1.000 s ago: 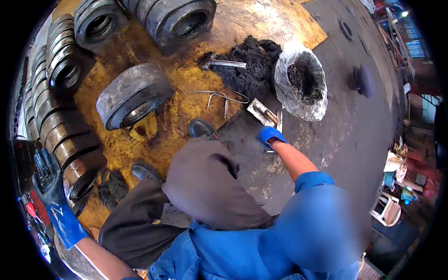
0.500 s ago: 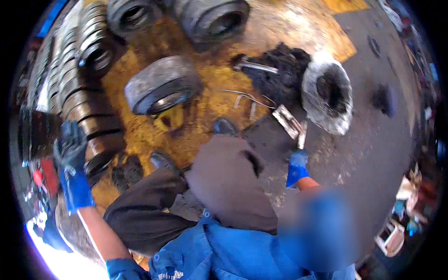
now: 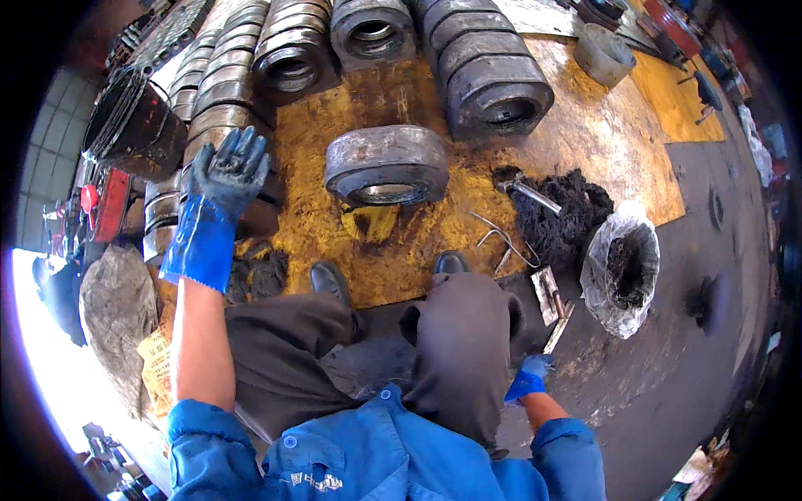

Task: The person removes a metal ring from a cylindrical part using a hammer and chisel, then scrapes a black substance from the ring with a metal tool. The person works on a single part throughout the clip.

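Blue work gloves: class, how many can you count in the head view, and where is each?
2. The left hand's blue rubber glove is raised, fingers spread, over the stacked steel rings. The right hand's blue glove is low beside the right knee. No others show.

Grimy grey workshop floor [image 3: 668,367] — yellow-stained board [image 3: 585,142], harsh daylight at left.

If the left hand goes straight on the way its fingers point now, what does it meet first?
Probably the row of dark metal rings lying just beyond the left hand; its spread fingers point up the picture toward them. Depth is unclear, so the hand may pass above them.

Right hand [image 3: 528,380] partly behind knee [image 3: 464,334]
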Motion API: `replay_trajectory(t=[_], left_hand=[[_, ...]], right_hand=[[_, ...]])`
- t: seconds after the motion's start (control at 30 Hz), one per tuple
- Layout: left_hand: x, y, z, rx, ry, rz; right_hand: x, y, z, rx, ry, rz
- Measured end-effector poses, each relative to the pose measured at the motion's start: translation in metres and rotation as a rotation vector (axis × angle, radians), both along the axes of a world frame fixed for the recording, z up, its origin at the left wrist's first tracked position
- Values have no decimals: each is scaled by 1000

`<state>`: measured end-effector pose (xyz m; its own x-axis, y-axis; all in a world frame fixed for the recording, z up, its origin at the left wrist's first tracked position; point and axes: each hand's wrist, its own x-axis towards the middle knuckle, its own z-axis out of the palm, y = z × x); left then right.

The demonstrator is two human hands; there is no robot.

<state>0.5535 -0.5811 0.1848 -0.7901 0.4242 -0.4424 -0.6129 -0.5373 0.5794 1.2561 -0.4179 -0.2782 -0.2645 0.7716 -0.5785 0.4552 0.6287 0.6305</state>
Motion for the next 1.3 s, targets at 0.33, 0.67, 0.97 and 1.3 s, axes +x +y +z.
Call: replay_trajectory(t=[0.33, 0.67, 0.97, 1.3], left_hand=[[7, 21, -11, 81, -32, -86], [15, 2, 7, 145, -20, -92], [25, 15, 7, 81, -20, -151], [61, 33, 39, 253, -83, -328]], right_hand=[[-10, 32, 18, -219, 90, -324], [27, 9, 110, -264, 1123, -634], [42, -8, 231, -421, 2024, -1471], [-105, 71, 435, -248, 2164, -360]])
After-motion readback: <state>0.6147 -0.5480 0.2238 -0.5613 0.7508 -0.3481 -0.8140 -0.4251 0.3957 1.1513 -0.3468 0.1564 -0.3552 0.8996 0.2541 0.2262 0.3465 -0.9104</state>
